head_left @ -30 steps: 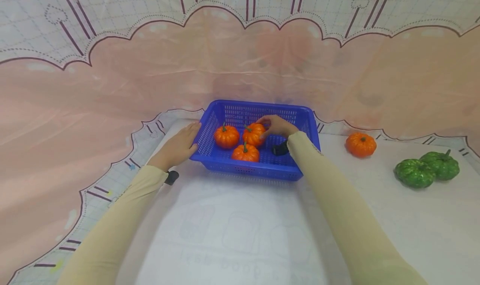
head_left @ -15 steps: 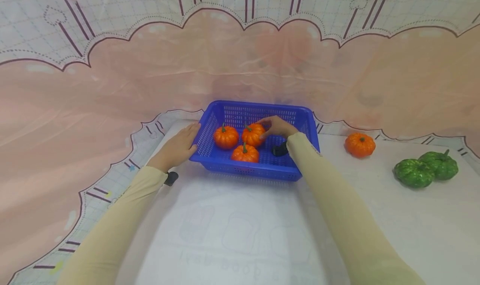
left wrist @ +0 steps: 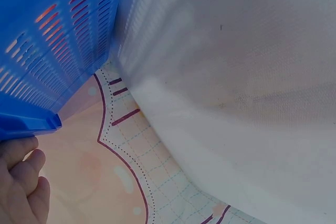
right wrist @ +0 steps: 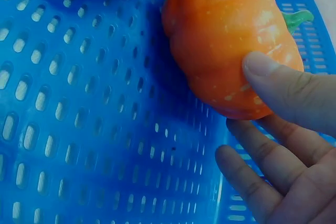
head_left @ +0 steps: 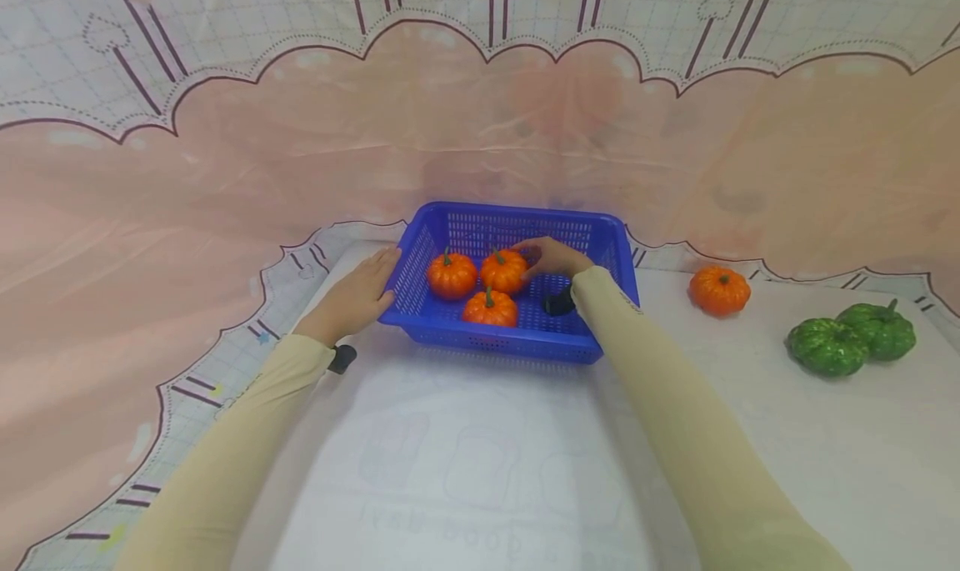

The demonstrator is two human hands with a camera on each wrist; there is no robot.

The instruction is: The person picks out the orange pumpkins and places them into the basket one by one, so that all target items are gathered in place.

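Note:
A blue plastic basket (head_left: pixel 502 338) with slotted walls stands on the white-covered table, with three orange toy pumpkins inside. My left hand (head_left: pixel 352 298) lies with extended fingers along the basket's left rim; in the left wrist view, its fingers (left wrist: pixel 23 166) show under the rim's edge. Inside the basket, my right hand (head_left: pixel 553 257) is at the right side of the rear pumpkin (head_left: pixel 503 272). In the right wrist view, the thumb overlaps that pumpkin's side, while the other fingers stretch loosely past its lower edge. The other two are the left pumpkin (head_left: pixel 452 277) and the front pumpkin (head_left: pixel 490 309).
Right of the basket, another orange pumpkin (head_left: pixel 720 291) sits on the table (head_left: pixel 465 438). Farther right are two green pumpkins, one in front (head_left: pixel 827 348) and one behind (head_left: pixel 877 332). A patterned pink cloth (head_left: pixel 300 154) rises behind the table.
The rear pumpkin has shifted slightly left and settled more upright, its stem less tilted. My right fingers have loosened from it. The left hand stays at the rim.

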